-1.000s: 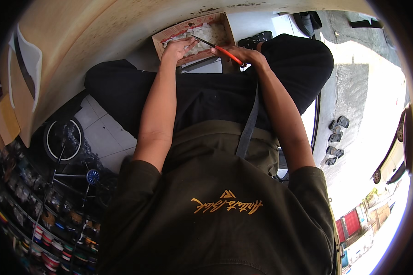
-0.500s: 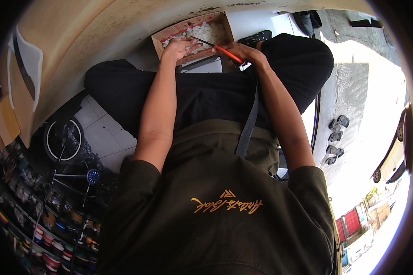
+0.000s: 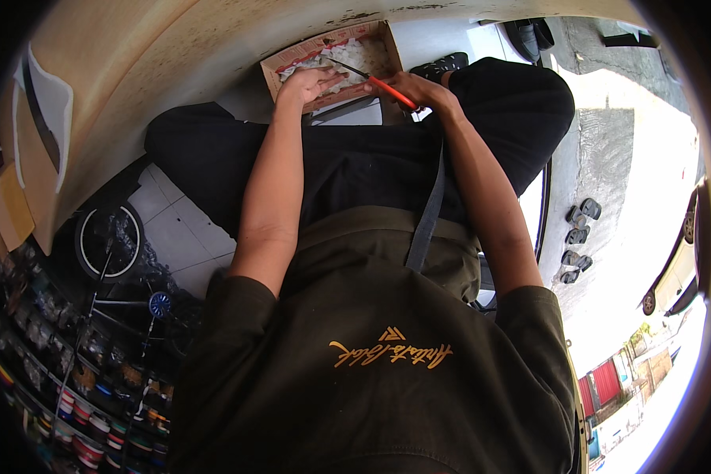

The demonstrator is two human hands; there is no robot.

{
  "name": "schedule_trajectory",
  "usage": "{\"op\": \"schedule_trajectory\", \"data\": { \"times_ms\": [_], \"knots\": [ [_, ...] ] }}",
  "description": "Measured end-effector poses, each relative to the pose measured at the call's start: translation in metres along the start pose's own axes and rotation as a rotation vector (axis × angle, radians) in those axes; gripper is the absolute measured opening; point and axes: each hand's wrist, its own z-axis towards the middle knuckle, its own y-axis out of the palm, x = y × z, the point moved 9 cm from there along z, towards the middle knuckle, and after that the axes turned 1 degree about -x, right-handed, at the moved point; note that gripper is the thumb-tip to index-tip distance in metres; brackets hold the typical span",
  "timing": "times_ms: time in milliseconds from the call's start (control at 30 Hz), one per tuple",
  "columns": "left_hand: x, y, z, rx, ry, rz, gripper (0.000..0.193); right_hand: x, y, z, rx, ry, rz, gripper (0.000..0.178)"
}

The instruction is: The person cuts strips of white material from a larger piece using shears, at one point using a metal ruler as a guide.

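My right hand [image 3: 425, 88] is closed round the orange-red handles of a pair of scissors [image 3: 389, 90]. Their thin dark blades point up and left over an open cardboard box [image 3: 270, 73]. Many small white pieces [image 3: 371, 57] lie in that box. Over its near left part is my left hand [image 3: 308, 82], with bent fingers drawn together close to the blades. Whatever those fingers pinch is too small to make out.
My crossed legs [image 3: 347, 158] lie just this side of the box. A black sandal [image 3: 442, 66] is at its right. A pale curved wall [image 3: 174, 71] rises beyond. On the left stand a small wheel [image 3: 109, 243] and shelves with coloured tubs [image 3: 87, 446].
The fingers of my left hand have shifted slightly and come closer together. The scissor blades have moved a little; my right hand stays nearly in place.
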Motion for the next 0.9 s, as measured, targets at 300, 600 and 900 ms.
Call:
{"op": "schedule_trajectory", "data": {
  "times_ms": [300, 600, 900],
  "knots": [
    [-0.001, 0.002, -0.01, 0.011, -0.078, 0.352, 0.026, 0.03, 0.008, 0.005, -0.024, 0.158, -0.038, 0.048],
    [0.003, -0.01, 0.0, 0.032, 0.037, 0.167, 0.027, -0.003, 0.001, -0.026, -0.086, 0.387, 0.203, 0.088],
    [0.006, 0.012, -0.007, -0.068, 0.05, 0.157, 0.032, 0.031, 0.015, 0.003, 0.017, 0.198, 0.188, 0.084]
  ]
}}
